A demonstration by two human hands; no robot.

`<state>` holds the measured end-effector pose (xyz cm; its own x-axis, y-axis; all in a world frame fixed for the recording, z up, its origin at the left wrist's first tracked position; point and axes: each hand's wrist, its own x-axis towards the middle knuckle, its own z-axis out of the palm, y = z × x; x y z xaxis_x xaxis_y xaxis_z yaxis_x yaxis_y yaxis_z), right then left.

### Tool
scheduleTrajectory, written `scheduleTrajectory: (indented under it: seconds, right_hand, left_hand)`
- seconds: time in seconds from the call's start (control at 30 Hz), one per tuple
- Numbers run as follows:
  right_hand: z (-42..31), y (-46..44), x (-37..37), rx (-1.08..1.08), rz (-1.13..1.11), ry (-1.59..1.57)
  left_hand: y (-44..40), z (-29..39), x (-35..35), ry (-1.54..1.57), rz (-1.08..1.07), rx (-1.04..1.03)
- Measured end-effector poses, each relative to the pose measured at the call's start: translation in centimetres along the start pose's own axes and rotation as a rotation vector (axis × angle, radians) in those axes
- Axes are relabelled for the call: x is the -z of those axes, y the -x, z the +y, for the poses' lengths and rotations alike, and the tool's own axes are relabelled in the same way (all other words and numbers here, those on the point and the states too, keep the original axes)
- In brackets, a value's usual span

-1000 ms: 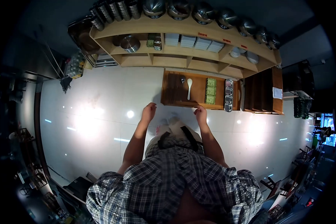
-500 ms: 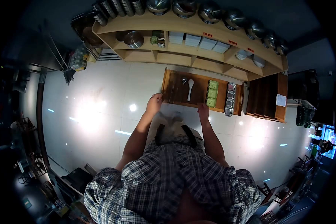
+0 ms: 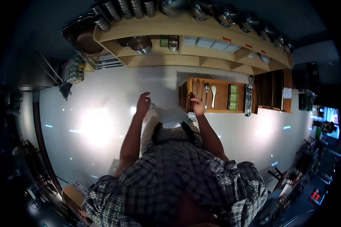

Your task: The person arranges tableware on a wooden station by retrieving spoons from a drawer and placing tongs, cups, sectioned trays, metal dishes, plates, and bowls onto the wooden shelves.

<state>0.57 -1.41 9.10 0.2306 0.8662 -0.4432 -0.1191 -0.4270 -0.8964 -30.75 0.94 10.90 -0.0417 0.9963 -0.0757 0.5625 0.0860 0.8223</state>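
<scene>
My left hand (image 3: 143, 104) hangs over the pale floor, left of the wooden cabinet (image 3: 221, 95), with its fingers apart and nothing in them. Near the cabinet's front left corner is my right hand (image 3: 197, 106), fingers partly spread and empty; whether it touches the edge I cannot tell. On the cabinet top lie chopsticks (image 3: 197, 89), a metal spoon (image 3: 206, 90), a white spoon (image 3: 213, 96), a green sectioned dish (image 3: 233, 97) and a metal sectioned tray (image 3: 248, 100).
Behind stands a long wooden shelf (image 3: 201, 33) with white dishes (image 3: 212, 44), a metal pan (image 3: 141, 44) and cups and domed metal vessels on top. A dark wooden stand (image 3: 272, 90) is at the right. At the lower left, another person's hand (image 3: 83, 216) is beside a cardboard box (image 3: 72, 196).
The cabinet and its items now appear farther right. My left hand has moved away from the cabinet's left edge. A box and another person's hand have come into view at the lower left.
</scene>
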Motion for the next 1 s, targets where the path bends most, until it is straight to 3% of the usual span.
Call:
scheduleTrajectory:
  seconds: [0.1,0.17,0.27,0.33,0.47,0.53,0.57,0.63,0.73,0.77,0.83,1.0]
  right_hand:
    - [-0.8,-0.9,-6.2,-0.086,0.026,0.070]
    - [0.8,-1.8,-9.2,-0.023,-0.188,-0.003]
    - [0.8,-2.1,-13.0,0.019,-0.175,0.107]
    - [0.4,-2.3,-14.3,0.002,-0.212,0.098]
    - [0.1,-3.6,-15.7,0.080,-0.282,0.136]
    - [-1.8,-4.4,-16.5,0.129,-0.211,0.518]
    - [-1.4,-5.7,-17.0,0.152,-0.229,0.506]
    - [1.0,-7.7,-17.8,0.451,-0.182,0.543]
    - [-0.9,-9.9,-20.3,0.337,-0.249,0.770]
    - [-0.6,-11.4,-21.2,0.342,-0.263,0.777]
    - [0.7,-14.3,-23.4,0.591,-0.255,0.818]
    - [0.8,-22.4,-30.3,0.641,-0.208,0.773]
  left_hand:
    - [-2.7,-3.0,5.4,-0.033,-0.056,-0.028]
    - [-4.1,-3.8,8.3,-0.042,-0.064,-0.028]
    - [-6.5,-5.2,10.6,-0.101,-0.058,-0.077]
    - [-7.9,-5.1,11.3,-0.102,-0.082,0.015]
    - [-9.7,-3.8,11.2,-0.062,-0.068,0.015]
    - [-10.2,-4.6,10.7,-0.180,-0.004,-0.084]
    - [-10.8,-4.3,10.8,-0.201,0.003,-0.096]
    - [-11.2,-3.9,10.7,-0.225,0.011,-0.098]
    - [-12.1,-5.7,10.0,-0.279,0.011,-0.074]
    - [-12.6,-6.6,9.7,-0.284,0.021,-0.083]
    - [-14.0,-8.6,9.3,-0.292,0.035,-0.088]
    - [-20.1,-13.6,7.4,-0.325,0.037,-0.154]
